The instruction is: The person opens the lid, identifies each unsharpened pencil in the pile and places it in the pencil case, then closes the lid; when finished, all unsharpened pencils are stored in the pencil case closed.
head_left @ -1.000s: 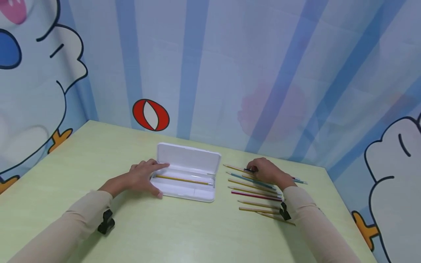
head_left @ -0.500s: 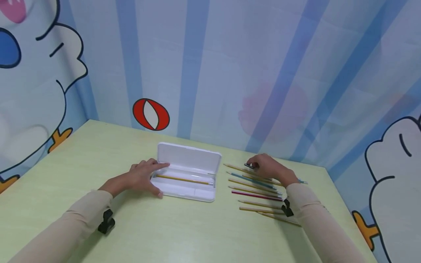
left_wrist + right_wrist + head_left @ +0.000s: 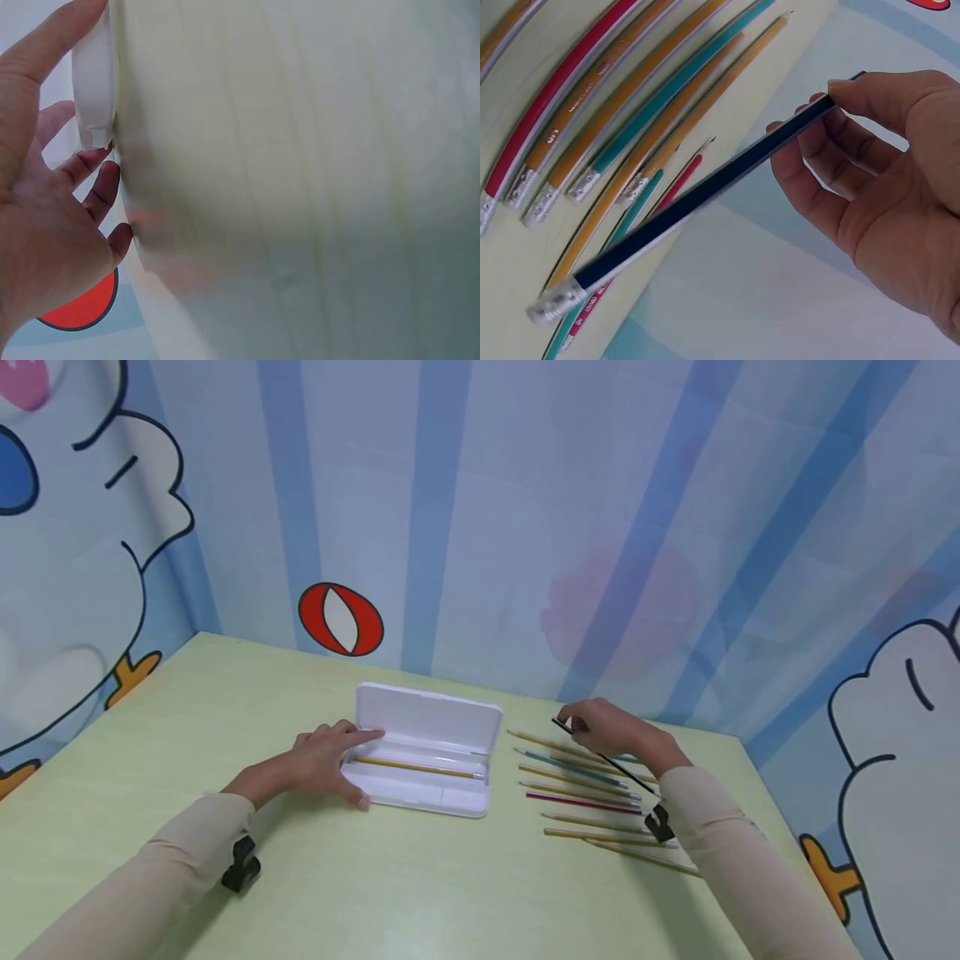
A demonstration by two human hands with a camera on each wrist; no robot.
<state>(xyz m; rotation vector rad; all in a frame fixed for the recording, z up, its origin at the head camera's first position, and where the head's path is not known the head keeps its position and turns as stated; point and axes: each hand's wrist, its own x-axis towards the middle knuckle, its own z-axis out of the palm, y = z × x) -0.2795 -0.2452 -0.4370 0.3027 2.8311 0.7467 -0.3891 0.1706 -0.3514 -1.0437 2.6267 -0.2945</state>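
Note:
My left hand [image 3: 326, 763] rests at the left end of an open white pencil case [image 3: 427, 802], with thumb and index finger spread. The thumb lies by its front corner and the index finger reaches across the lid [image 3: 431, 717]. One yellow pencil [image 3: 420, 767] lies inside the case. Over the loose pencils at the right, my right hand [image 3: 611, 727] pinches a black pencil [image 3: 705, 193] near one end, between thumb and fingers. Its silver eraser end [image 3: 555, 300] slants down toward the wrist. In the left wrist view the left fingers touch the case's edge [image 3: 94, 75].
Several pencils lie in a loose row right of the case, among them a red pencil [image 3: 583, 802], a teal pencil [image 3: 573, 770] and yellow pencils [image 3: 600, 837]. The pale table [image 3: 420, 893] meets a striped blue backdrop [image 3: 495, 527] behind.
My right hand has lifted the black pencil off the table, rising slightly up and back, and more of the pencil shows. The left hand and case have stayed in place.

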